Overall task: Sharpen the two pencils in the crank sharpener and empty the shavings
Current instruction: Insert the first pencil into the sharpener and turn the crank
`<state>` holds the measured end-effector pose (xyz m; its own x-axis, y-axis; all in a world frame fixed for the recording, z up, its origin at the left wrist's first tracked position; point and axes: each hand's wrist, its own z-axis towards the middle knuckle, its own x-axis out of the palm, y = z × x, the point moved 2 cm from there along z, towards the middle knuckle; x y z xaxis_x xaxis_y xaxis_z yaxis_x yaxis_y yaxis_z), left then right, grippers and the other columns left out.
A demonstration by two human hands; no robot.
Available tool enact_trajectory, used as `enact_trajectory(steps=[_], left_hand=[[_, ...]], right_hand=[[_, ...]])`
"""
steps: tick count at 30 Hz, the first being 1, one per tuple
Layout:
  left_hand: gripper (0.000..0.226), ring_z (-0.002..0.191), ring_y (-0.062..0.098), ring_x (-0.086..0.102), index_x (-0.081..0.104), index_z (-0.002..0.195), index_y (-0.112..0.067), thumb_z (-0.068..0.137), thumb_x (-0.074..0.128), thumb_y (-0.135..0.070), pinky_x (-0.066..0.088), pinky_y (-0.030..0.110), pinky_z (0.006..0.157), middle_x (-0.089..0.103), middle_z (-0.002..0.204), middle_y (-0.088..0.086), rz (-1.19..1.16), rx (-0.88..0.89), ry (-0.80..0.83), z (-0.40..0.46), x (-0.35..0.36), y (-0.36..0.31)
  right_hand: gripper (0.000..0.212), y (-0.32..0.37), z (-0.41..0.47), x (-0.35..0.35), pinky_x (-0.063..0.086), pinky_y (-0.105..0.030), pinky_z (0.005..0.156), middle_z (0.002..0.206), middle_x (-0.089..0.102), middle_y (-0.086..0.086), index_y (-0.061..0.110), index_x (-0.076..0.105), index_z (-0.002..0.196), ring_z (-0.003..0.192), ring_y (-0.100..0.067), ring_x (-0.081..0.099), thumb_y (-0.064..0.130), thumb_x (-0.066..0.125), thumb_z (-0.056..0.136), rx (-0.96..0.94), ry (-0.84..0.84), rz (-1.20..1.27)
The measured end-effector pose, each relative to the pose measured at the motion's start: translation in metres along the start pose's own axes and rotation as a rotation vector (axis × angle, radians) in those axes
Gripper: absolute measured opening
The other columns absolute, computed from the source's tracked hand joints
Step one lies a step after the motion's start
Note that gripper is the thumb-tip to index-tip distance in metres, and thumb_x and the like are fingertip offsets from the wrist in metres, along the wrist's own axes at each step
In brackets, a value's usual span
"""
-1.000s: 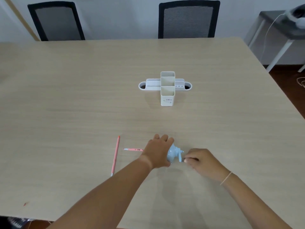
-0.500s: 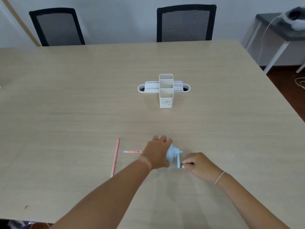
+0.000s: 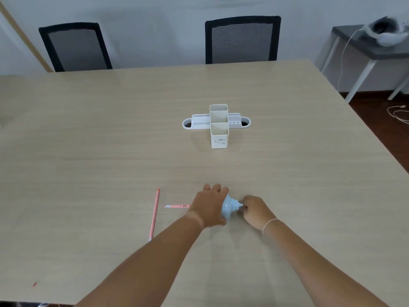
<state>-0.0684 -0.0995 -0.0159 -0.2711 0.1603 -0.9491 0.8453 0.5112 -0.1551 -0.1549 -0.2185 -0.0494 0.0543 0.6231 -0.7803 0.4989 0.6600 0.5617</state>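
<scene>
A light blue crank sharpener [image 3: 229,207] sits on the table near me. My left hand [image 3: 210,204] covers its body and holds it down. My right hand [image 3: 254,210] pinches the crank handle on its right side. One pink pencil [image 3: 178,206] sticks out to the left of the sharpener, lying level, its far end hidden under my left hand. A second pink pencil [image 3: 154,214] lies loose on the table further left, pointing away from me.
A white desk organiser [image 3: 218,126] stands mid-table beyond the sharpener. Two black mesh chairs [image 3: 242,39] stand at the table's far edge. A grey side table [image 3: 376,47] with a cabled device stands at the right. A small red scrap [image 3: 34,284] lies near the front left edge.
My right hand has gone round with the crank, from beside the sharpener, down below it, then back up to its right side. My left hand has stayed on the sharpener.
</scene>
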Motion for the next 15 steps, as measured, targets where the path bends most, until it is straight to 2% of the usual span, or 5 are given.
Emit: enact_trajectory(steps=[3,5,7,10,15], left_hand=[[0.061,0.103,0.030,0.045,0.042,0.116,-0.014,0.068,0.073,-0.034,0.046,0.038,0.076,0.049,0.114,0.005,-0.007,-0.009,-0.012,0.000,0.002,0.000],[0.061,0.103,0.030,0.045,0.042,0.117,-0.014,0.068,0.073,-0.033,0.045,0.038,0.076,0.050,0.114,0.005,-0.012,-0.006,-0.016,0.000,0.002,0.001],[0.061,0.103,0.030,0.045,0.042,0.117,-0.014,0.068,0.073,-0.033,0.045,0.037,0.076,0.050,0.115,0.005,-0.012,-0.003,-0.021,-0.001,0.001,0.001],[0.062,0.103,0.030,0.045,0.042,0.117,-0.015,0.068,0.074,-0.033,0.045,0.036,0.077,0.050,0.115,0.005,-0.013,0.005,-0.023,-0.002,0.001,0.001],[0.062,0.105,0.030,0.045,0.042,0.116,-0.014,0.067,0.074,-0.035,0.046,0.038,0.079,0.050,0.116,0.006,0.009,0.005,-0.029,-0.003,0.000,0.000]], right_hand=[[0.030,-0.008,-0.029,0.009,0.028,-0.029,0.061,0.067,0.048,-0.009,0.001,0.055,0.059,0.069,-0.024,0.048,0.004,0.050,0.087,-0.035,0.047,0.025],[0.032,-0.006,-0.045,0.004,0.022,-0.027,0.056,0.062,0.039,-0.004,-0.001,0.048,0.054,0.061,-0.019,0.038,0.003,0.052,0.086,-0.095,0.012,0.066],[0.024,0.002,-0.055,-0.007,0.024,-0.026,0.056,0.063,0.041,-0.005,-0.007,0.052,0.060,0.060,-0.019,0.039,0.000,0.053,0.084,-0.151,-0.068,0.083],[0.015,0.013,-0.053,-0.023,0.031,-0.024,0.061,0.063,0.046,0.000,-0.005,0.065,0.072,0.063,-0.015,0.045,-0.006,0.055,0.081,-0.221,-0.175,0.149],[0.019,0.026,-0.031,-0.038,0.030,-0.018,0.063,0.075,0.055,-0.010,0.000,0.069,0.084,0.072,-0.021,0.051,-0.005,0.051,0.085,-0.156,-0.312,0.154]])
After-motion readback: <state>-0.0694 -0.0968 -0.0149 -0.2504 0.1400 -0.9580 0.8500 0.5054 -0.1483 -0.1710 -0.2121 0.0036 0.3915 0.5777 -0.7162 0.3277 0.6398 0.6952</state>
